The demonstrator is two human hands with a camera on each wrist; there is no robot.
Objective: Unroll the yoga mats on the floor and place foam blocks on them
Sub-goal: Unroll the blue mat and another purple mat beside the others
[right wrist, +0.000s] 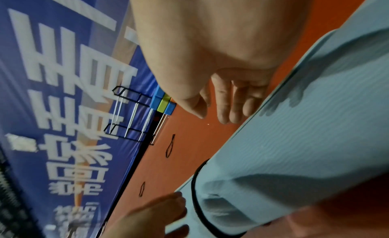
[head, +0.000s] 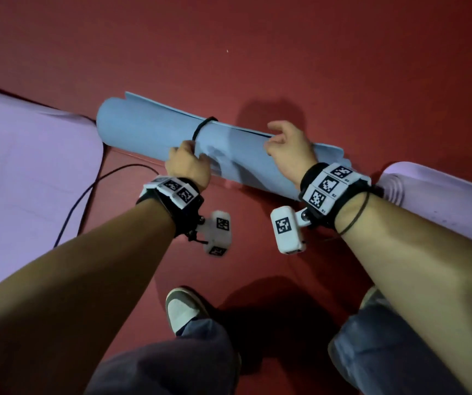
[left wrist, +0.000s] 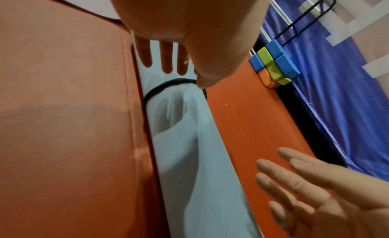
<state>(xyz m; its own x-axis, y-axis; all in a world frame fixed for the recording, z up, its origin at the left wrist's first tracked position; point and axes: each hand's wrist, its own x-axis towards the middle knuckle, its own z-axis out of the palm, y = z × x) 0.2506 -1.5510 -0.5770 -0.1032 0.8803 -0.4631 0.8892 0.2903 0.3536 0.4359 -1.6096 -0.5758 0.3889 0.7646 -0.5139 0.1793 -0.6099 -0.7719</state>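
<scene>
Head view: left hand (head: 188, 163) grips blue mat (head: 149, 132) beside band (head: 202, 127).

A dark red floor (head: 257, 52) fills the room under dim, warm light. Along its far edge hangs a blue banner (right wrist: 63, 108) printed with large white characters, a black wire rack (right wrist: 126, 115) standing before it. A thin dark cable (head: 86, 192) trails across the floor

Both my forearms reach forward; my left hand (head: 188, 163) is curled in a grip, my right hand (head: 287, 146) loosely spread.
</scene>
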